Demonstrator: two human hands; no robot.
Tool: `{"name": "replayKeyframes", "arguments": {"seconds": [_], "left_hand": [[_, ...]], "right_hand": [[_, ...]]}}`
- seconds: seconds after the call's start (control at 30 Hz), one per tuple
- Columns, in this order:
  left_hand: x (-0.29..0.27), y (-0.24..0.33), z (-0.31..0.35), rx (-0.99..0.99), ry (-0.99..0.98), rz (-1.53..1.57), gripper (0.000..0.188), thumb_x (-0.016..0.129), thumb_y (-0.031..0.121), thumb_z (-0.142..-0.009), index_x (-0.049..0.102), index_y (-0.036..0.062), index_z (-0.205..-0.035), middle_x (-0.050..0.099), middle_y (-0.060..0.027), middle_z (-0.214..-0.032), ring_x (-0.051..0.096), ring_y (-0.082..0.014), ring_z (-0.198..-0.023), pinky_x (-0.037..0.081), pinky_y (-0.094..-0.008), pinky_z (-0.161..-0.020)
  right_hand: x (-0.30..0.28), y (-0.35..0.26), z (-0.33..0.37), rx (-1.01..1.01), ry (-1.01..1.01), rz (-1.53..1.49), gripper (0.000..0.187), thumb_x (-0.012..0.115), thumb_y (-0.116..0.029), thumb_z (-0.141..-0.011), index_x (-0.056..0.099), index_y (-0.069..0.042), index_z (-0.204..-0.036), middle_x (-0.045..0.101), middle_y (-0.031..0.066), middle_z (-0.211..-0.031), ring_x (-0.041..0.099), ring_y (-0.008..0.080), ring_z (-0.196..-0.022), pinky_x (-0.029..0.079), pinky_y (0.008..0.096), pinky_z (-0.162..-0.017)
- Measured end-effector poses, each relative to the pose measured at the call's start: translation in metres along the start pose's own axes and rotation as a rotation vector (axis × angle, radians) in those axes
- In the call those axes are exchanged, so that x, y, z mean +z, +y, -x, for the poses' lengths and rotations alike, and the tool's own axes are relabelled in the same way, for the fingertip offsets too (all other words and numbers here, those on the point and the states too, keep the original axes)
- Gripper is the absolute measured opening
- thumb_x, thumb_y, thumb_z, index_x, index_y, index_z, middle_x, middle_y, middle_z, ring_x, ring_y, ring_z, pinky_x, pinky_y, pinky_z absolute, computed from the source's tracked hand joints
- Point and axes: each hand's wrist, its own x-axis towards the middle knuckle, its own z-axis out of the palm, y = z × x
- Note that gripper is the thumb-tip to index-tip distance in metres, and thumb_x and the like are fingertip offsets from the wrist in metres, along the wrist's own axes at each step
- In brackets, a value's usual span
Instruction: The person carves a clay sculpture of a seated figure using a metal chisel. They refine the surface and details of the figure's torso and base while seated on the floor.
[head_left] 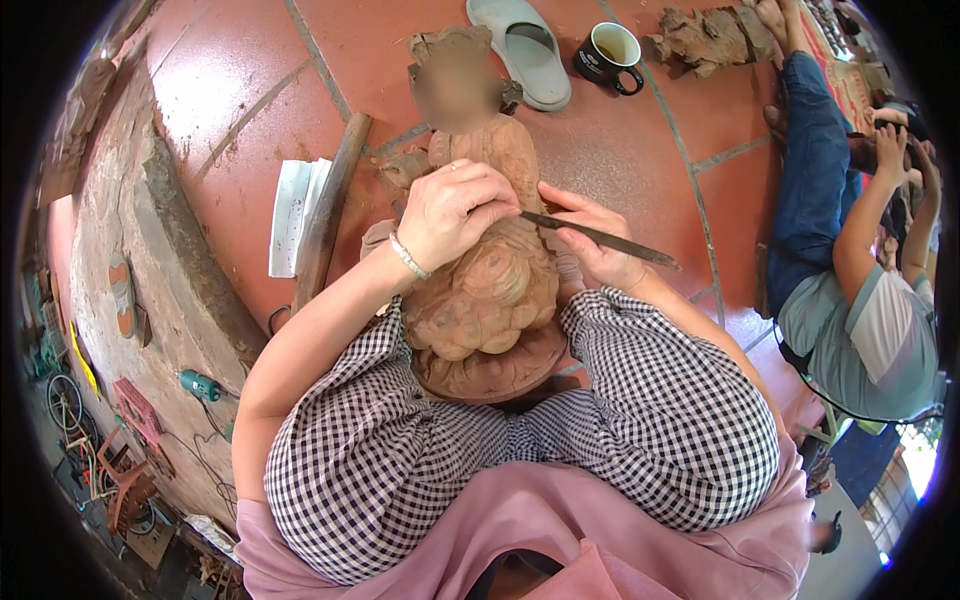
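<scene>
Carving: wooden statue (487, 290) lying between the checked-trousered knees, base toward the body, head end on the red tile floor (620, 160).
Left hand (455, 212): closed over the chisel (598, 236) near its tip, pressing it to the statue's middle.
Right hand (592, 240): fingers curled round the chisel shaft further back.
Handling, statue: judged heavy, rigid, dry-surfaced; fine relief likely chip-prone; best gripped at the broad lotus base or the torso.
Handling, chisel: slim, stiff, sharp-ended; hold mid-shaft.
Nearby: black mug (609, 57), pale sandal (528, 50), wooden stick (331, 205), seated co-worker (850, 300).
</scene>
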Motion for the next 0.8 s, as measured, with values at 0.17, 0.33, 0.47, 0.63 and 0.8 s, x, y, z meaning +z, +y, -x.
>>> {"name": "replayKeyframes", "arguments": {"seconds": [0.17, 0.33, 0.47, 0.63, 0.8], "left_hand": [[0.006, -0.001, 0.000, 0.048, 0.047, -0.018, 0.007, 0.074, 0.016, -0.080, 0.072, 0.0108, -0.084, 0.068, -0.0004, -0.084, 0.066, -0.0221, -0.079, 0.054, -0.0343, -0.068], [-0.005, -0.001, -0.001, 0.014, -0.026, 0.008, 0.007, 0.074, 0.015, -0.080, 0.072, 0.0093, -0.084, 0.069, -0.0017, -0.087, 0.068, -0.0220, -0.082, 0.055, -0.0339, -0.069], [-0.004, 0.005, -0.013, -0.110, 0.002, -0.050, 0.007, 0.074, 0.010, -0.080, 0.072, 0.0058, -0.085, 0.070, -0.0053, -0.090, 0.069, -0.0227, -0.083, 0.055, -0.0321, -0.072], [-0.006, -0.005, 0.000, 0.036, -0.025, 0.060, 0.005, 0.073, 0.008, -0.082, 0.071, 0.0065, -0.086, 0.068, -0.0059, -0.090, 0.068, -0.0236, -0.080, 0.054, -0.0329, -0.069], [-0.001, 0.000, -0.007, -0.083, 0.010, -0.008, 0.006, 0.074, 0.008, -0.081, 0.071, 0.0052, -0.086, 0.067, -0.0051, -0.092, 0.067, -0.0209, -0.079, 0.054, -0.0315, -0.068]], "right_hand": [[0.010, 0.011, 0.010, -0.064, 0.063, -0.049, 0.025, 0.067, -0.013, -0.092, 0.070, 0.005, -0.109, 0.057, 0.0208, -0.138, 0.060, 0.0321, -0.122, 0.049, 0.0370, -0.101], [0.003, 0.006, 0.001, -0.131, 0.000, 0.069, 0.026, 0.067, -0.014, -0.093, 0.069, 0.005, -0.110, 0.059, 0.0207, -0.136, 0.061, 0.0322, -0.121, 0.052, 0.0370, -0.098], [0.003, 0.002, -0.010, 0.020, 0.076, 0.026, 0.026, 0.066, -0.015, -0.093, 0.069, 0.005, -0.110, 0.061, 0.0199, -0.132, 0.063, 0.0319, -0.117, 0.053, 0.0369, -0.097], [0.010, -0.004, -0.001, -0.123, 0.036, 0.077, 0.026, 0.067, -0.013, -0.092, 0.069, 0.005, -0.110, 0.062, 0.0185, -0.132, 0.063, 0.0298, -0.117, 0.053, 0.0362, -0.096], [0.002, -0.001, -0.008, 0.027, 0.028, 0.018, 0.025, 0.067, -0.012, -0.092, 0.070, 0.003, -0.112, 0.063, 0.0178, -0.130, 0.063, 0.0293, -0.117, 0.052, 0.0352, -0.097]]}}
